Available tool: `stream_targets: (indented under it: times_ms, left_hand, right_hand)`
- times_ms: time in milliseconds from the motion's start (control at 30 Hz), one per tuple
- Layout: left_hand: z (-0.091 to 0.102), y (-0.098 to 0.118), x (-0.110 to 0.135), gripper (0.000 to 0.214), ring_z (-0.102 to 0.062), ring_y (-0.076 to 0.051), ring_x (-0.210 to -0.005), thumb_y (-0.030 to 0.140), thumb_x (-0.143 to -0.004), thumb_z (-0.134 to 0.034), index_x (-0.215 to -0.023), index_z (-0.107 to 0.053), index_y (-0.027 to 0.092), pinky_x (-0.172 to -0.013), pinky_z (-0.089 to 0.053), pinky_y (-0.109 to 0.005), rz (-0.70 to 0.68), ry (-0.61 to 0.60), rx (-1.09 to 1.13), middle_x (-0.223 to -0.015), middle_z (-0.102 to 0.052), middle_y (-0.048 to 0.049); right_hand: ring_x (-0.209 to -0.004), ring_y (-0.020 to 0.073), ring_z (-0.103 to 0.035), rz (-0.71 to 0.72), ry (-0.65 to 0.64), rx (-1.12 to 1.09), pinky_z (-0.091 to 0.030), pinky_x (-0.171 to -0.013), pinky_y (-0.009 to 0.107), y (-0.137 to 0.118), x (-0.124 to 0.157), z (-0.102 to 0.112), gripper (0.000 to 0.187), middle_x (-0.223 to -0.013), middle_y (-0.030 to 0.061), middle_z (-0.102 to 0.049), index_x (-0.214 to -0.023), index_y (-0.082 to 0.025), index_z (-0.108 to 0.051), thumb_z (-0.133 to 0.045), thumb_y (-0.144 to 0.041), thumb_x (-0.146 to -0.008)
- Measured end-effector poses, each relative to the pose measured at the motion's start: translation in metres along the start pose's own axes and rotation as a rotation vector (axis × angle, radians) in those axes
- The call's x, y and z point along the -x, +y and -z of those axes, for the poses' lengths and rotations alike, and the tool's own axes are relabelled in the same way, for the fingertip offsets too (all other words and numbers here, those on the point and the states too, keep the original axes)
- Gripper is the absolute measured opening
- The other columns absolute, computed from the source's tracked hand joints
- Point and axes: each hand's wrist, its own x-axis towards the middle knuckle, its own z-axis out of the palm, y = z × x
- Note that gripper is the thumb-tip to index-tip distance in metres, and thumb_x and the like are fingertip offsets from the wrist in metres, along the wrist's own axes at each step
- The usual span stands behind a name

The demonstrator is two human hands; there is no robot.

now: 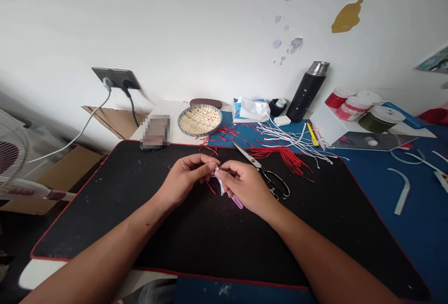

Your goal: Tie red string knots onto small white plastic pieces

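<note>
My left hand (184, 175) and my right hand (247, 185) meet above the black mat, fingertips nearly touching. Both are closed in a pinch on a small white strip (221, 186), whose end hangs down between them; its exact kind is unclear. A short red cord (212, 187) shows below the left fingertips, and whether it is joined to the strip I cannot tell. Under the right hand pokes out a pink-purple stick-like piece (237, 202), mostly hidden; held or lying there, I cannot tell. Scissors (261, 166) with black handles lie just behind the right hand.
On the black mat (210, 248) and behind it lie red cords (287, 158) and white cords (297, 140). Farther back are a woven basket (200, 131), a tissue box (245, 118), a black thermos (308, 94) and spools (381, 118). A blurred flat object (156, 131) stands left.
</note>
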Motion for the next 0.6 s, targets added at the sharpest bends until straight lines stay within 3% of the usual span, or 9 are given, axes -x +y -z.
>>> stream_targets:
  times_ms: [200,600]
  left_hand:
    - [-0.0003,0.0014,-0.0008,0.031,-0.058,-0.013,-0.066,0.037,-0.072,-0.095,-0.091,-0.085,0.015,-0.058,-0.041,-0.023,0.037,-0.045,0.099,-0.076,-0.074,-0.0062]
    - [-0.0007,0.0033,-0.0020,0.028,-0.056,-0.014,-0.066,0.037,-0.074,-0.093,-0.088,-0.082,0.015,-0.058,-0.040,-0.024,-0.024,-0.051,0.034,-0.074,-0.070,-0.0044]
  right_hand:
    - [-0.047,0.0093,-0.049,-0.020,-0.032,-0.057,-0.040,-0.050,0.022,-0.0077,0.0003,0.0038,0.033,-0.056,-0.0054,-0.055,-0.083,-0.019,-0.066,-0.064,-0.048,-0.097]
    - [-0.047,0.0096,-0.050,-0.065,-0.082,-0.096,-0.039,-0.049,0.022,-0.0067,-0.0007,0.0058,0.034,-0.055,-0.0052,-0.056,-0.092,-0.017,-0.071,-0.065,-0.051,-0.096]
